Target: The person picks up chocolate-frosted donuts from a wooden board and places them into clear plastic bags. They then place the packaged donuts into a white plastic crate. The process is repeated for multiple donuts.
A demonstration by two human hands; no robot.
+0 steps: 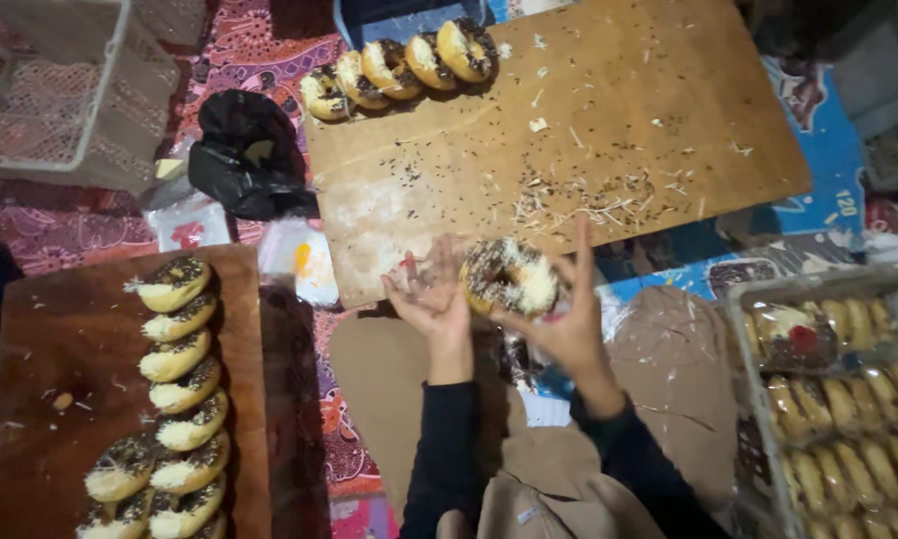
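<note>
Patterned cloths in red and blue cover the floor (269, 60) where we sit, and low boards laid on them carry our work. Just above the near edge of the pale wooden board (569, 130) we hold one doughnut (509, 277), ring-shaped and topped with dark sprinkles and pale shreds. Our right hand (569, 314) has it: the fingers (582, 255) are spread wide and curl under and around its right side, one pointing straight up. Our left hand (431, 294) sits just beside its left edge with the fingers loosely open; it is blurred, so we cannot tell whether it touches the doughnut or holds anything.

We judge that this doughnut is topped and is being carried from the board, where loose sprinkles and shreds lie scattered. The next move, as we read it, calls for a level hold so the topping stays on, and a gentle set-down on edge against a row.

Outward from there, a row of five topped doughnuts (399, 65) leans along the far left corner of the pale board. To our left a dark board (40, 359) bears a long row of doughnuts (175, 399). To our right a tray (743, 299) holds wrapped doughnuts (848, 399). A black bag (244, 150) lies near a white basket (60, 90).
</note>
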